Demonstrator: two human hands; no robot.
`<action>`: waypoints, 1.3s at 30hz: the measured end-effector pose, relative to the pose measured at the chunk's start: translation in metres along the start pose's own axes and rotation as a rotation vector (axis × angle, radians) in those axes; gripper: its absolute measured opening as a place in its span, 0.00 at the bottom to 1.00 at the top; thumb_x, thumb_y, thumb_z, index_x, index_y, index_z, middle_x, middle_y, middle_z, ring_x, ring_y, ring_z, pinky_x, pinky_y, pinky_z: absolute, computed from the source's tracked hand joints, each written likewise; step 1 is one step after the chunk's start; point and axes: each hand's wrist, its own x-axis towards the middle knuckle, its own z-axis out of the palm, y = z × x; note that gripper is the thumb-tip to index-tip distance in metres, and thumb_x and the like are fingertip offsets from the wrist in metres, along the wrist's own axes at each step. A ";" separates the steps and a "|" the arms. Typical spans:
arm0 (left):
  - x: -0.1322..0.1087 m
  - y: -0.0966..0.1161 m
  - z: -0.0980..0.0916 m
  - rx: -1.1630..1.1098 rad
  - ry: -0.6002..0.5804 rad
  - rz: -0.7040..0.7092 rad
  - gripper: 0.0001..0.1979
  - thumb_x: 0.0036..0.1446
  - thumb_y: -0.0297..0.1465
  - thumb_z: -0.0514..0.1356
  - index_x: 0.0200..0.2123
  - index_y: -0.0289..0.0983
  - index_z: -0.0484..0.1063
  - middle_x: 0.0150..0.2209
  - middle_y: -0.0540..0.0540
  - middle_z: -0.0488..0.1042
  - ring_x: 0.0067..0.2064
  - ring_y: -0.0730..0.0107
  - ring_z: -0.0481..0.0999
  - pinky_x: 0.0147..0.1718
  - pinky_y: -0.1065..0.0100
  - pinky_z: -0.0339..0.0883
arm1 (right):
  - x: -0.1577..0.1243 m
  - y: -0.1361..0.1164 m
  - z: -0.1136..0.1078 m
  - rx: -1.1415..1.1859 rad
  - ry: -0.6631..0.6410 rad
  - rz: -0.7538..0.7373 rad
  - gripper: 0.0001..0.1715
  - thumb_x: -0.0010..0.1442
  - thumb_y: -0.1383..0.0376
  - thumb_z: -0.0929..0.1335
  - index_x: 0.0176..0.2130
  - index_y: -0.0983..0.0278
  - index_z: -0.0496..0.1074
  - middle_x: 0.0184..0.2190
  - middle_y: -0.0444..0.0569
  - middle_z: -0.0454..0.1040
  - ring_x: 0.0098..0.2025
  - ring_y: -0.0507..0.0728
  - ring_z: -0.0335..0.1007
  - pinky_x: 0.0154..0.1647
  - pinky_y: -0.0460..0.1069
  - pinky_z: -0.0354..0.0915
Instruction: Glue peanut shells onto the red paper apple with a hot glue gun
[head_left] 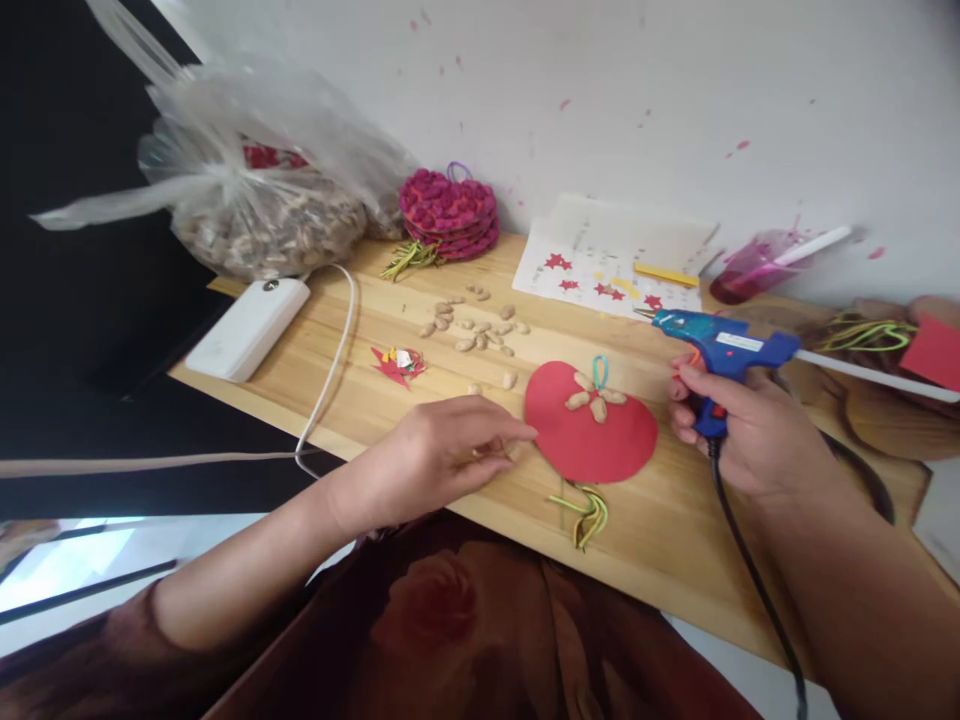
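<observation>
My right hand (750, 430) is wrapped around the handle of a blue glue gun (739, 345), a finger at its orange trigger. Its metal nozzle points left and a white glue stick comes out of the back. My left hand (457, 450) has its fingers loosely bent, thumb and index slightly apart, with nothing visible between them. Its index fingertip is at the left edge of a red heart-like cutout (585, 440). On this cutout several peanuts (598, 408) spread out like petals below a blue-green cord loop (600, 370). A yellow-green tassel (589, 515) lies at the cutout's lower edge.
Loose peanuts (484, 335) and red scraps (401, 365) lie left of the cutout. Behind are a stack of magenta decorated pieces (450, 215), a plastic bag (255, 210), paper (540, 255) and a cup of magenta liquid (754, 270). A white power bank (247, 330) trails a cable.
</observation>
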 end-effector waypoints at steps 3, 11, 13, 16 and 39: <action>0.001 0.001 0.002 0.249 -0.083 0.137 0.16 0.69 0.27 0.58 0.58 0.37 0.73 0.50 0.40 0.78 0.49 0.67 0.78 0.53 0.63 0.72 | 0.000 0.001 0.000 -0.006 0.008 0.002 0.22 0.39 0.59 0.81 0.32 0.62 0.74 0.22 0.41 0.71 0.18 0.49 0.63 0.11 0.42 0.55; 0.003 -0.003 -0.001 0.426 -0.142 0.167 0.17 0.71 0.27 0.55 0.60 0.35 0.70 0.46 0.40 0.78 0.46 0.62 0.76 0.49 0.58 0.72 | 0.000 0.002 0.000 0.004 -0.024 -0.010 0.21 0.42 0.60 0.80 0.33 0.63 0.73 0.23 0.41 0.72 0.18 0.49 0.64 0.11 0.42 0.56; 0.002 -0.003 -0.001 0.427 -0.143 0.159 0.16 0.71 0.28 0.55 0.59 0.35 0.71 0.46 0.40 0.78 0.46 0.62 0.76 0.50 0.57 0.72 | 0.000 0.002 0.000 0.006 -0.026 -0.015 0.22 0.42 0.60 0.80 0.34 0.63 0.73 0.23 0.41 0.72 0.18 0.49 0.64 0.11 0.42 0.57; 0.000 -0.005 0.000 0.436 -0.155 0.136 0.15 0.71 0.29 0.55 0.58 0.36 0.72 0.47 0.41 0.78 0.47 0.63 0.76 0.55 0.55 0.70 | -0.001 0.000 0.001 0.006 -0.026 -0.014 0.23 0.41 0.60 0.81 0.35 0.63 0.73 0.22 0.41 0.72 0.18 0.49 0.64 0.12 0.42 0.57; 0.003 -0.007 -0.009 0.282 -0.095 0.106 0.13 0.69 0.31 0.59 0.53 0.36 0.76 0.46 0.40 0.80 0.47 0.64 0.79 0.53 0.59 0.72 | 0.004 0.006 -0.004 -0.009 0.000 0.005 0.21 0.39 0.58 0.82 0.29 0.61 0.75 0.22 0.42 0.72 0.17 0.49 0.64 0.11 0.42 0.58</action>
